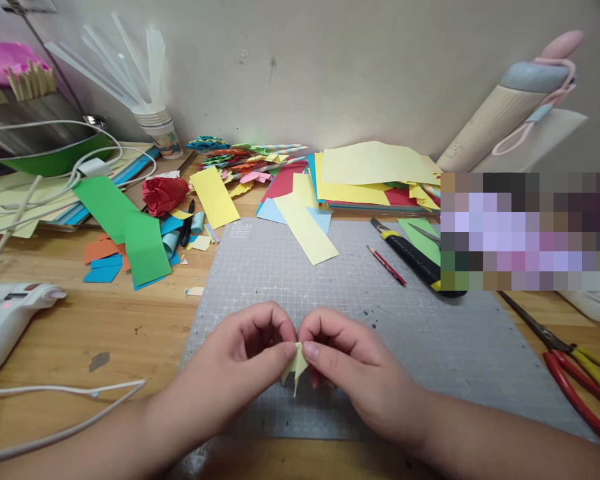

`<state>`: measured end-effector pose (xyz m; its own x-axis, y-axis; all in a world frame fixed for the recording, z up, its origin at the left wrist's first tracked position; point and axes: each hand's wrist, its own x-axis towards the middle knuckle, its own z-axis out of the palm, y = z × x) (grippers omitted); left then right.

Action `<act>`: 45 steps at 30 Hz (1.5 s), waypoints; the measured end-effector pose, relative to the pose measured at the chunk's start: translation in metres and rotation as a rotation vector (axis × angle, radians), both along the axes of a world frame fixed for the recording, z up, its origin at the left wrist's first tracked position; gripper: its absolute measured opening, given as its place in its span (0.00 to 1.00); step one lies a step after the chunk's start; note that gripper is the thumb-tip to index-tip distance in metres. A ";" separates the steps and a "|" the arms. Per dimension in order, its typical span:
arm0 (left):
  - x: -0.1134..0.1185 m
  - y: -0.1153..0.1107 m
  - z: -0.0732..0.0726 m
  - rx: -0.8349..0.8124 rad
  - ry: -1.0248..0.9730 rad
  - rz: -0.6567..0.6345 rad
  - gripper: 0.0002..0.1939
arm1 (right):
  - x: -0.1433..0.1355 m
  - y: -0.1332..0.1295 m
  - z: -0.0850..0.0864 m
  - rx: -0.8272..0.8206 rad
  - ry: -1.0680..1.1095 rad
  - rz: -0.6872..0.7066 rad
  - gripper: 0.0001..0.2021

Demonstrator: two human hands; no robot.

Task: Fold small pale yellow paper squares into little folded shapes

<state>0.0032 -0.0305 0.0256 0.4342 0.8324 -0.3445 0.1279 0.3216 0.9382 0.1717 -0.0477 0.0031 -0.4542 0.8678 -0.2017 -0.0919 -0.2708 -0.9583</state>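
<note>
Between my two hands is a small piece of folded pale yellow paper (pixel 298 365), pinched at its top with pointed flaps hanging down. My left hand (pixel 255 343) grips it from the left with thumb and curled fingers. From the right, my right hand (pixel 345 353) pinches the same paper, its thumb close to the left one. The fingertips behind the paper are partly hidden. Both hands are over the front part of a grey cutting mat (pixel 260 267). Farther back on the mat lie a red pencil (pixel 387 265), a black and yellow utility knife (pixel 413 257) and a pale yellow paper strip (pixel 307 230).
On the left are a white glue gun (pixel 17 320) with its cable, green paper strips (pixel 130 230) and a crumpled red paper flower (pixel 164 195). Stacked coloured paper (pixel 375 167) lies by the wall. Red-handled scissors (pixel 573 380) rest at right, near a leaning bottle (pixel 505 107).
</note>
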 end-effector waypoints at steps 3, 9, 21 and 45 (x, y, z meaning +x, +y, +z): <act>0.000 0.001 0.002 0.039 0.060 -0.006 0.05 | 0.000 0.000 0.000 0.000 0.005 0.012 0.08; -0.005 0.003 0.007 0.089 0.157 -0.101 0.05 | 0.000 0.003 0.004 -0.006 -0.036 0.003 0.09; -0.009 0.002 0.006 0.144 0.242 -0.246 0.05 | 0.004 0.008 0.000 -0.227 0.002 0.149 0.06; -0.006 0.000 -0.004 0.062 0.133 -0.197 0.04 | 0.000 0.000 0.004 0.131 -0.206 0.089 0.07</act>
